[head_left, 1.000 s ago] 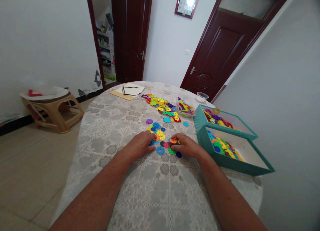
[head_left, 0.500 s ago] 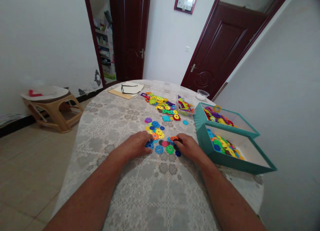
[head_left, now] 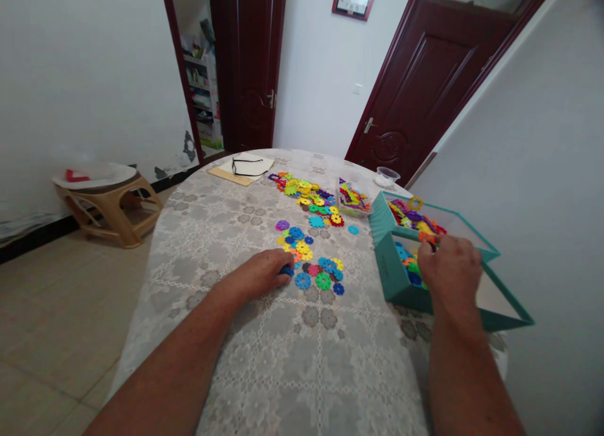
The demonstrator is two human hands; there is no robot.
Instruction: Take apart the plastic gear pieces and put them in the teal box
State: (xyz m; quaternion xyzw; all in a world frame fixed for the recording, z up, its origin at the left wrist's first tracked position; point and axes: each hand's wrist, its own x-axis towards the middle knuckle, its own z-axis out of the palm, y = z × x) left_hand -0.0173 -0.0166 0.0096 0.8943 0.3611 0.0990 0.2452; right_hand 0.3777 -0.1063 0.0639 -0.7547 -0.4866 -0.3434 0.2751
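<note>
My left hand (head_left: 264, 273) rests on the cloth at the left of a loose group of toothed plastic discs, its fingers closed on a dark blue disc (head_left: 287, 270). Just beyond its fingertips lie a light blue disc (head_left: 302, 281), a green disc (head_left: 323, 280) and a pink disc (head_left: 313, 270). Over the nearer teal box (head_left: 401, 279) hovers my right hand (head_left: 450, 266), pinching an orange disc (head_left: 426, 238); a darker piece seems to be held with it. Blue, green and yellow discs partly show in that box under the hand.
A second teal box (head_left: 384, 212) with mixed pieces adjoins the nearer one. Behind the discs lie a long pile of colourful pieces (head_left: 302, 189) and a clear tray (head_left: 353, 204) of more pieces. Glasses (head_left: 248, 167) rest on paper at the far left; a plastic cup (head_left: 387, 173) stands far right.
My right hand has moved right, from the disc group to above the nearer teal box, carrying the orange disc. The left hand stays by the discs, its fingers drawn closer around the blue one.
</note>
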